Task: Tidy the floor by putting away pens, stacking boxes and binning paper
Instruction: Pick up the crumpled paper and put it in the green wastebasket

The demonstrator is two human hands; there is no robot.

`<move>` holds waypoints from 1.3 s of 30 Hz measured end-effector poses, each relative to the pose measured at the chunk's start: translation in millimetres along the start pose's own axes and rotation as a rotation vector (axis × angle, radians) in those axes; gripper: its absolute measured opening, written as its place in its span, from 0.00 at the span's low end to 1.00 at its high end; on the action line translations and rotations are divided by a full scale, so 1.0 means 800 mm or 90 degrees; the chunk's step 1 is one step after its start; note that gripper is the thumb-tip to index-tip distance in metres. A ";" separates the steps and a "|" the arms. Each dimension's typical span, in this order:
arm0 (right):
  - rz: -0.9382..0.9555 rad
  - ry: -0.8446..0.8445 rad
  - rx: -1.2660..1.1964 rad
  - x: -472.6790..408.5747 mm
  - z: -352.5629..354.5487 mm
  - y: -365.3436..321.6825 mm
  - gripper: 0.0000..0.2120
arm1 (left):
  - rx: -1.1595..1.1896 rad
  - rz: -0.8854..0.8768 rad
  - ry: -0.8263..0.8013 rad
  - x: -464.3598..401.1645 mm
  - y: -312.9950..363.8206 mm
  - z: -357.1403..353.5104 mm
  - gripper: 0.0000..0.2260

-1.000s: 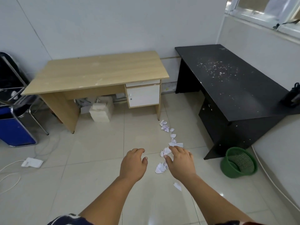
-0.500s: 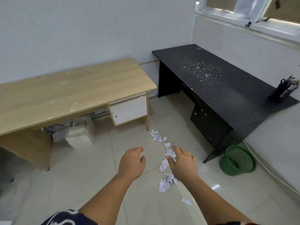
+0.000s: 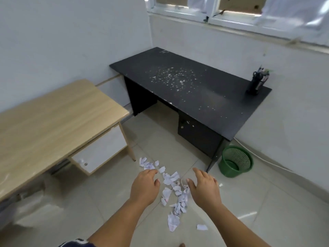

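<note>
A trail of crumpled paper scraps (image 3: 173, 191) runs lengthwise across the tiled floor (image 3: 267, 207) toward the wooden desk (image 3: 53, 122); left hand (image 3: 144, 186) and right hand (image 3: 204, 188) flank it, fingers loosely curled, holding nothing, green bin (image 3: 235, 162) nearby

Daylight enters through the window (image 3: 240, 13) at my 1 o'clock; the room is evenly bright, shadows soft. Small glare spots sit on the floor tiles (image 3: 249, 213) at my 3 o'clock. Motion blur smears the wooden desk (image 3: 53, 118) at 10 o'clock and the frame's left edge. Wide-angle distortion bends the walls near the borders. My forearms stay reasonably sharp.
</note>
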State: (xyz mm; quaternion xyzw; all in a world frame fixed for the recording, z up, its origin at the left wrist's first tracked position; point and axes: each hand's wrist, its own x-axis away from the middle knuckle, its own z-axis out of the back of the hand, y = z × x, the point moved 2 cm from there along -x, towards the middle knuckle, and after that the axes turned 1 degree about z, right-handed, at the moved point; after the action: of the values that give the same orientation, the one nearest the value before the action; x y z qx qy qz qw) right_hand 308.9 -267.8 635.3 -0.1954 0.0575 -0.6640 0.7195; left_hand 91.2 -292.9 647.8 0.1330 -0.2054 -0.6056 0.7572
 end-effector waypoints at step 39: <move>-0.405 0.169 0.009 -0.305 -0.353 0.372 0.21 | 0.005 -0.542 -0.015 -0.436 0.082 -0.512 0.25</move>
State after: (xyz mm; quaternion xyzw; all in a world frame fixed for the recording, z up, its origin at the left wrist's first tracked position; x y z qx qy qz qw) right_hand 462.9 -74.9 226.4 -0.1105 0.0822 -0.8751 0.4640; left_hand 277.6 41.8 264.8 0.2017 -0.1429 -0.8651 0.4364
